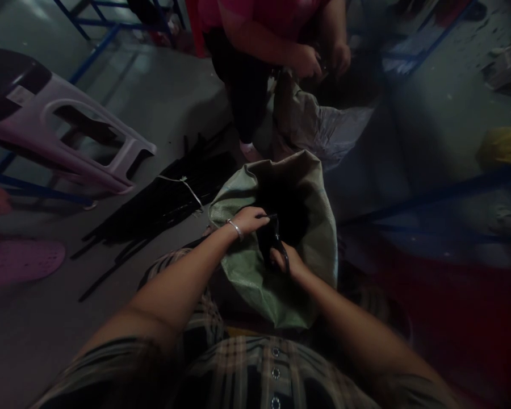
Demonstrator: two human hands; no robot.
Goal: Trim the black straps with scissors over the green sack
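A green woven sack (323,227) stands with its mouth wide, and dark material (292,199) lies inside, too dim to make out. Over the opening my left hand (251,220), with a bracelet at the wrist, pinches a thin black strip (272,216). My right hand (292,261) grips black-handled scissors (286,255), their blades pointing up toward the strip by my left fingers. Whether the blades touch the strip is too dark to tell. Left of the sack, a bundle of long black strips (153,201) lies on the floor, tied with a white string (183,180).
Opposite me a person in a pink top (264,31) works with both hands over a grey sack (310,116). A plastic stool (76,130) lies at left, near a pink slipper-like item (29,258). Blue metal frames (451,196) and a yellow item (506,145) are at right.
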